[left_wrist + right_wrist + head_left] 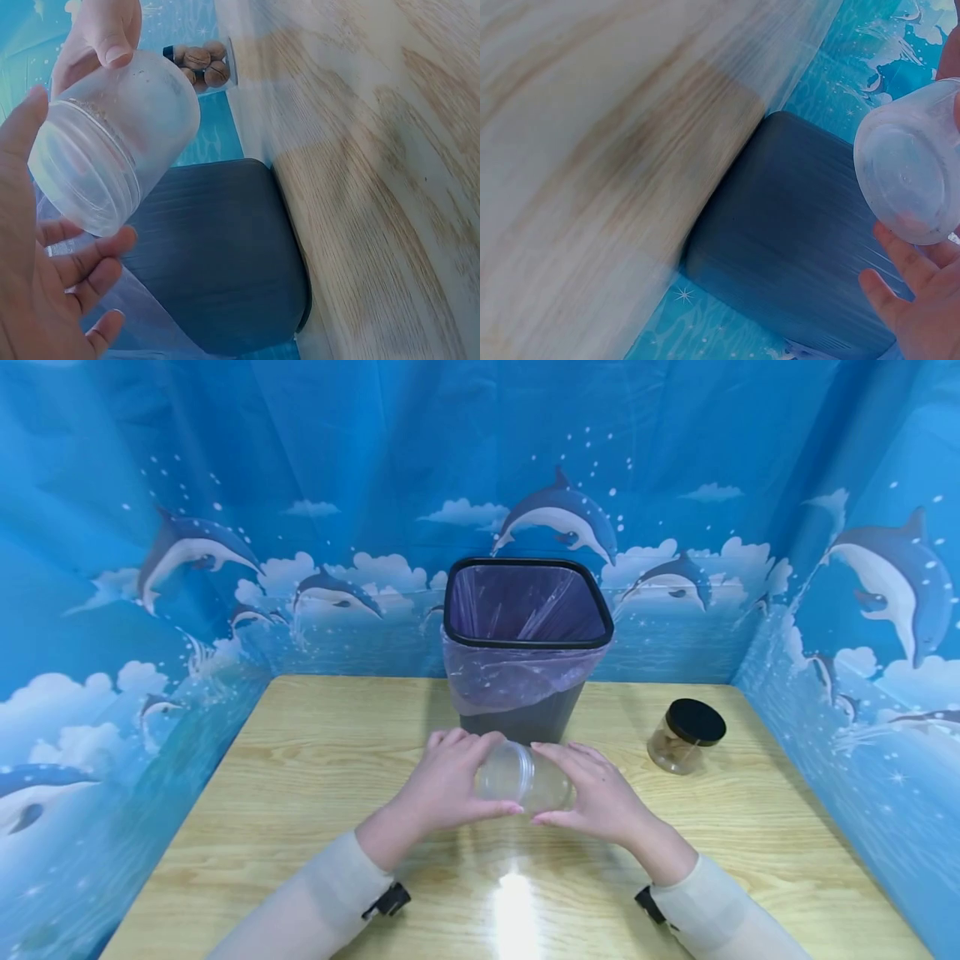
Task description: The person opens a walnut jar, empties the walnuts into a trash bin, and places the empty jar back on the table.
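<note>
A clear plastic jar (551, 783) lies sideways between my two hands, held above the table just in front of a trash bin (517, 720). My left hand (446, 785) curves round its ridged end, thumb on the near side and fingers on the far side. On the opposite end, my right hand (600, 793) grips the jar near its base. In the left wrist view the jar (154, 112) looks see-through and shows no contents. The flat round bottom of the jar (904, 180) faces the right wrist camera, above the right hand's fingers (907, 262).
The dark bin has a black rim (528, 644) and a purple bag liner (517, 672) folded over it. A second jar (675, 750) with a black lid (696, 722) holds walnuts (206, 61) at the right back. Dolphin-print curtain (360, 468) surrounds the wooden table (300, 793).
</note>
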Action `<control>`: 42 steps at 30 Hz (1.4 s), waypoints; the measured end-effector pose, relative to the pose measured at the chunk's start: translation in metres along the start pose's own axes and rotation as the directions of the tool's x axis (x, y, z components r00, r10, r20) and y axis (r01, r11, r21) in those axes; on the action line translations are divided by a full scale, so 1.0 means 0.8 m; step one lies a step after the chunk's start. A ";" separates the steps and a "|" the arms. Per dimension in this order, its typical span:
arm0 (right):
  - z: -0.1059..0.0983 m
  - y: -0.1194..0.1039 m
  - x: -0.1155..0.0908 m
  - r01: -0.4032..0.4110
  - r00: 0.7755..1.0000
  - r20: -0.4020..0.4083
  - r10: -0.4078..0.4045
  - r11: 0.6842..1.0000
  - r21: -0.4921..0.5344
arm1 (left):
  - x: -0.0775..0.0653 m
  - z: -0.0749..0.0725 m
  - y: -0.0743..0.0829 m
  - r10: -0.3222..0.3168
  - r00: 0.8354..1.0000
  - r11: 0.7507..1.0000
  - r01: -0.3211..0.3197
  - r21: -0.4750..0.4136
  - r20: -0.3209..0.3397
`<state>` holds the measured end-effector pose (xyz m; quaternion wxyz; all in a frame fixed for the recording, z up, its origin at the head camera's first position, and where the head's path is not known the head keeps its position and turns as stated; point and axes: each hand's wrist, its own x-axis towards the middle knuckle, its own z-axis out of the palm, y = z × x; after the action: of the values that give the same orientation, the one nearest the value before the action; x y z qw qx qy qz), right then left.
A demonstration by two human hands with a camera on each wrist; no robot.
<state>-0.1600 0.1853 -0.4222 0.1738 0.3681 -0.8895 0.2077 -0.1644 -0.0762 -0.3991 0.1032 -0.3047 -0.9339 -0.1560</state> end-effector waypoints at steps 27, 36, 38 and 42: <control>-0.004 0.005 -0.003 -0.045 0.999 0.023 0.045 0.999 0.024 | -0.001 -0.005 -0.003 0.130 0.991 0.991 -0.130 -0.023 -0.016; -0.003 0.006 -0.004 -0.029 0.999 0.016 0.028 0.999 0.017 | -0.003 -0.001 0.014 -0.109 0.993 0.994 0.109 0.013 0.038; -0.002 0.006 -0.004 -0.019 1.000 0.008 0.019 1.000 0.017 | -0.003 0.001 0.015 -0.111 0.993 0.994 0.111 0.008 0.043; 0.000 0.006 -0.005 -0.012 1.000 0.005 0.012 1.000 0.018 | -0.002 0.004 0.015 -0.114 0.992 0.993 0.115 -0.006 0.044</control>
<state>-0.1610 0.1903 -0.4251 0.1672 0.3648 -0.8901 0.2159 -0.1561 -0.0669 -0.3999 0.0725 -0.2543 -0.9512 -0.1590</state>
